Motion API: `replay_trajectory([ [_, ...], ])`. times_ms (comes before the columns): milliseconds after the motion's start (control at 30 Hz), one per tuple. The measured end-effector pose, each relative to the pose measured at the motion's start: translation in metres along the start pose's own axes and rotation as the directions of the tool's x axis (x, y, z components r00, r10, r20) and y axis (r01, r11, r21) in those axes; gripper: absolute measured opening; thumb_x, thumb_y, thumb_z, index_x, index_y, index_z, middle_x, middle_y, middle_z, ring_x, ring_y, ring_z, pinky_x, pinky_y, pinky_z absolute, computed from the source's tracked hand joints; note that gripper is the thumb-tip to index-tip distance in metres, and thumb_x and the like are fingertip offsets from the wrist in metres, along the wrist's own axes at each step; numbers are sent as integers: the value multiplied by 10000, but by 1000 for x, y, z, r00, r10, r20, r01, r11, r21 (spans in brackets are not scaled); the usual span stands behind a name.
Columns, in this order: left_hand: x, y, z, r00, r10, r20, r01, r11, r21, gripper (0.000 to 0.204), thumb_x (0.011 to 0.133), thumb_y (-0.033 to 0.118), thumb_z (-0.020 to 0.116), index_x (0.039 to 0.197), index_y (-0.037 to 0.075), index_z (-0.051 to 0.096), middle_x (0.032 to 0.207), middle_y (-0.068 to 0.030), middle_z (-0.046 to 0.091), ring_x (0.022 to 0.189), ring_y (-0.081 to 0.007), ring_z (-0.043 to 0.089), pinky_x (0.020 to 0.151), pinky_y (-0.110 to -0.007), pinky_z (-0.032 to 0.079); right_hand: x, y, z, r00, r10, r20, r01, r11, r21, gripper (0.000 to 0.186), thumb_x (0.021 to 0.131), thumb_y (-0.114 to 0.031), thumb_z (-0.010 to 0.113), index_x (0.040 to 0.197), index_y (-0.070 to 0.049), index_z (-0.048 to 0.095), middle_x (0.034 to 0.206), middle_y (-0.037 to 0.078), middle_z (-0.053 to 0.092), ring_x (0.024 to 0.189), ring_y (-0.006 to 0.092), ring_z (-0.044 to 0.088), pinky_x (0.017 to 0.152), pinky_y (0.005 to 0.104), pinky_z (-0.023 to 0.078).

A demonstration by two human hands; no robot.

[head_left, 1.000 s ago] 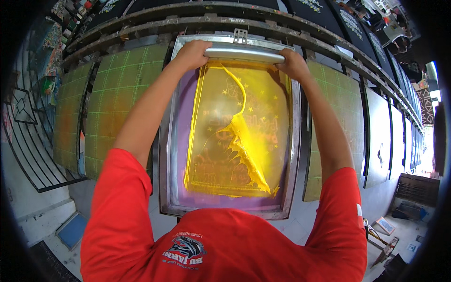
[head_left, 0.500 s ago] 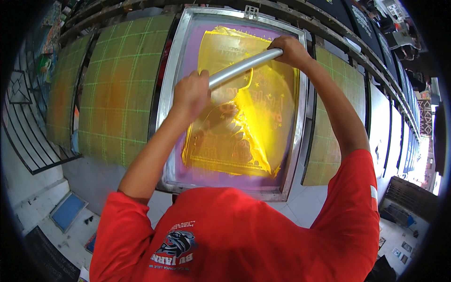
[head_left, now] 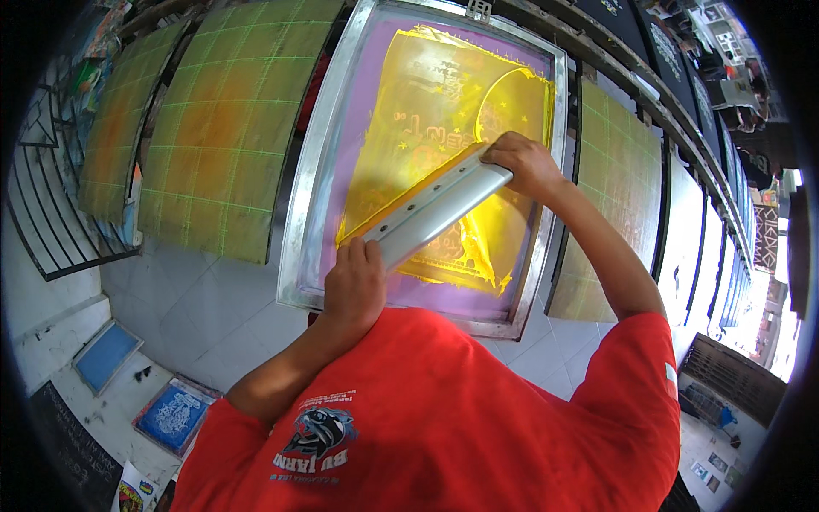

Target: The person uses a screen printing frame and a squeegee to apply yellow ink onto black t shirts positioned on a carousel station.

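A metal-framed printing screen point(head_left: 300, 224) lies before me, its mesh purple at the border and coated with yellow ink point(head_left: 426, 94) inside. Across it runs a long squeegee point(head_left: 444, 207) with a silver handle and a yellow-smeared blade edge, slanting from lower left to upper right. My left hand point(head_left: 355, 286) is closed around its near-left end. At the far-right end my right hand point(head_left: 525, 164) grips it, fingers over the top. Thicker wet ink point(head_left: 475, 252) lies on the mesh just right of the squeegee's lower part. Faint lettering and stars show through the ink.
Green-lined boards point(head_left: 223, 128) stand left of the screen, and another such board point(head_left: 607, 205) is to its right. Dark rails point(head_left: 631, 77) run along the far side. A hinge clamp point(head_left: 479, 9) sits at the frame's far edge. Small blue screens point(head_left: 108, 357) lie at lower left.
The squeegee has come toward me and tilted, showing its bolted side and blade. Both hands moved nearer with it, and the ink pattern on the mesh has shifted.
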State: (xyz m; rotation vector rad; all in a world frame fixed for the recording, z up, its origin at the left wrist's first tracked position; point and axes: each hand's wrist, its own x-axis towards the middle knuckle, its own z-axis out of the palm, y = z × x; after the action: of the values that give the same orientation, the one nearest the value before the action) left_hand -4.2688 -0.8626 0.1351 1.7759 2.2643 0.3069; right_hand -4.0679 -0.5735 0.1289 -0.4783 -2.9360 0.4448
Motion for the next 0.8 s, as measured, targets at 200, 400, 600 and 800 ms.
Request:
replay_trajectory([
  [200, 5, -4, -26, 998, 59, -13, -60, 995, -82, 294, 697, 38, 693, 931, 44, 515, 960, -130, 543, 916, -322, 583, 735, -408, 540, -30, -32, -13, 987, 104, -121, -112, 992, -64, 335, 638, -74, 756, 967, -98, 697, 951, 67, 673, 929, 264, 640, 787, 367, 542],
  [400, 2, -15, -31, 979, 175, -109, -187, 976, -109, 329, 652, -15, 674, 948, 48, 547, 948, -105, 543, 906, -302, 579, 716, -385, 525, -75, -72, -9, 934, 225, -279, -249, 967, -54, 377, 611, -9, 726, 978, -78, 682, 941, 85, 671, 904, 277, 640, 781, 370, 545],
  [600, -4, -29, -32, 964, 250, -89, -263, 949, -175, 411, 646, -37, 642, 1045, 31, 569, 1008, -125, 559, 972, -323, 570, 800, -409, 493, -109, -123, 8, 848, 397, -352, -432, 901, -25, 387, 593, -8, 732, 973, -72, 693, 903, 77, 650, 854, 286, 617, 732, 374, 525],
  [800, -15, -37, -26, 946, 320, -54, -324, 921, -216, 425, 653, -48, 618, 1072, 14, 580, 1059, -145, 574, 1023, -339, 569, 868, -413, 482, -134, -173, 26, 752, 522, -402, -577, 816, -20, 422, 578, -3, 716, 991, -86, 692, 878, 51, 606, 844, 257, 593, 702, 364, 513],
])
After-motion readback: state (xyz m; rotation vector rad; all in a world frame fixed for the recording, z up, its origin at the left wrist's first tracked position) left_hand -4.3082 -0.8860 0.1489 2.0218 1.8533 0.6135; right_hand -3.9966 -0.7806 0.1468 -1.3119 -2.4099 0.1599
